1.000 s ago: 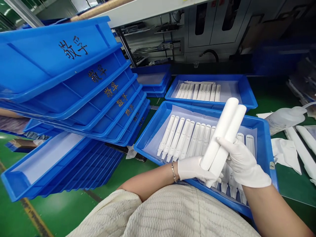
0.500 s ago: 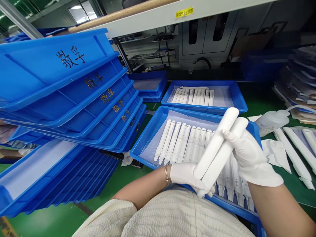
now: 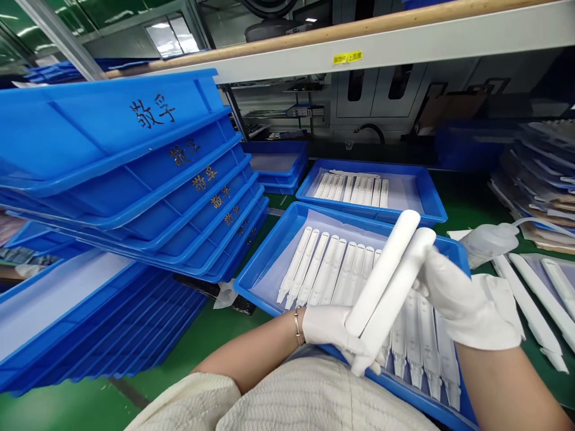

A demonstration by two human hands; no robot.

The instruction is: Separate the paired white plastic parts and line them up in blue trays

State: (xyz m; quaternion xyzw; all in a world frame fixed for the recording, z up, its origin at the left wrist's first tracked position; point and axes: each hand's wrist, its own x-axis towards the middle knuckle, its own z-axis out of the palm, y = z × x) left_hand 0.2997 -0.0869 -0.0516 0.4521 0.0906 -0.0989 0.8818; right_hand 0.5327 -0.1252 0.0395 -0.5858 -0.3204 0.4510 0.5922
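Two long white plastic strips (image 3: 385, 269) with rounded ends are held side by side, slanting up and to the right, their upper ends slightly apart. My left hand (image 3: 335, 328), in a white glove, is closed round their lower ends. Gloved too, my right hand (image 3: 456, 296) has its fingers closed at the upper part of the right-hand strip (image 3: 399, 293); some fingers are hidden behind it. Beneath both hands lies a blue tray (image 3: 265, 272) lined with thin white sheet, holding a row of similar white strips (image 3: 330, 263) with narrow, notched lower ends.
Behind stands another blue tray (image 3: 417, 176) of white strips. Stacked blue trays (image 3: 179, 173) rise at the left. On the right are a squeeze bottle (image 3: 489, 244), loose white strips (image 3: 532, 311) and a pile of sheets (image 3: 532, 179). A shelf edge (image 3: 287, 69) crosses above.
My right thumb no longer lies across the strips; that hand has shifted to the right-hand strip's side. The strips' upper ends have spread apart slightly. The camera view has tilted a little.
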